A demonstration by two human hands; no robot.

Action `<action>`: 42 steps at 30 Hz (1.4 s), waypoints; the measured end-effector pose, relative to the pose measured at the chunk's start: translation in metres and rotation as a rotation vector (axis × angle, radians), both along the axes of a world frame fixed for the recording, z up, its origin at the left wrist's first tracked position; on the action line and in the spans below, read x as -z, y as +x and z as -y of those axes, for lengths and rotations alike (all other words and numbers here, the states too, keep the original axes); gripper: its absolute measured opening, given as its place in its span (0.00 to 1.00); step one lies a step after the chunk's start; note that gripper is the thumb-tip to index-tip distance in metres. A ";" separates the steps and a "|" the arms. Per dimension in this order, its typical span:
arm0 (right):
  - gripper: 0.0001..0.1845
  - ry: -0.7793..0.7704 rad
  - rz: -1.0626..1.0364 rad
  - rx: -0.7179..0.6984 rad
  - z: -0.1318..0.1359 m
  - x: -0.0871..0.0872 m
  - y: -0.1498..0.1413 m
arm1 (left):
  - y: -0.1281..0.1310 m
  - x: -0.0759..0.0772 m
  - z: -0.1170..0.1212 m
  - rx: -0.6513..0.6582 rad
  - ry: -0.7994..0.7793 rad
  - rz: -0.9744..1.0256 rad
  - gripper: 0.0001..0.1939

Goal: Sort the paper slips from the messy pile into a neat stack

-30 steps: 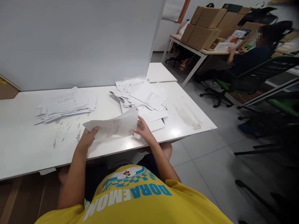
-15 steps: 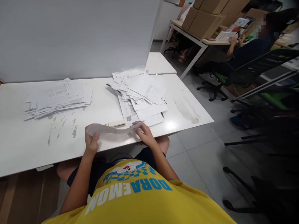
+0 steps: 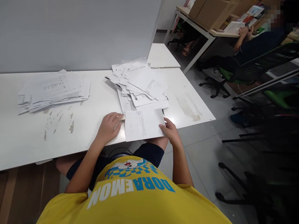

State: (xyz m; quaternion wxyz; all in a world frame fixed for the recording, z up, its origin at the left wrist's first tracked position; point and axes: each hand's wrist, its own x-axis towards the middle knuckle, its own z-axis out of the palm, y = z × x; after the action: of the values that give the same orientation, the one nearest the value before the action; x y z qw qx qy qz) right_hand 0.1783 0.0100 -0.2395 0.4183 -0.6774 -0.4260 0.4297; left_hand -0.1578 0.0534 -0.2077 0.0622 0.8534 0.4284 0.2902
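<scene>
My right hand (image 3: 171, 132) pinches the right edge of a white sheet of paper (image 3: 144, 126), thumb on top. The sheet lies flat over the table's front edge, with faint print and a round stamp near its top. My left hand (image 3: 111, 127) is closed over a slim cream stapler (image 3: 122, 118) at the sheet's left side; most of the stapler is hidden under the fingers. Just beyond the sheet, a messy heap of papers (image 3: 149, 85) spreads out. A neater stack of printed papers (image 3: 54, 87) lies at the left.
The white table (image 3: 100, 107) has stained patches and meets a tall grey panel (image 3: 74, 34) behind. At the right, a person (image 3: 259, 46) sits at another desk with cardboard boxes (image 3: 210, 14). Office chairs (image 3: 221, 74) stand on the tiled floor.
The sheet, earlier held up and curved between both hands, now lies flatter and further right in my right hand. My left hand has let go of it and moved right onto the stapler.
</scene>
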 end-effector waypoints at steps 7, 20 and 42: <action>0.31 0.000 0.079 -0.012 0.009 -0.003 0.000 | 0.006 0.014 0.002 -0.015 0.044 -0.159 0.22; 0.32 -0.022 0.146 -0.004 0.014 -0.017 -0.013 | 0.007 0.014 0.001 -0.029 0.015 -0.158 0.24; 0.28 -0.016 -0.014 0.000 0.010 -0.013 -0.013 | -0.001 0.020 -0.008 0.090 -0.018 -0.215 0.36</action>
State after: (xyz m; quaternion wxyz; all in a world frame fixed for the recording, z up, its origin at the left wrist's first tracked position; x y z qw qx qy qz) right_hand 0.1651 0.0003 -0.2263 0.4156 -0.6779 -0.4196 0.4378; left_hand -0.1592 0.0614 -0.2280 0.0365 0.8975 0.3964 0.1900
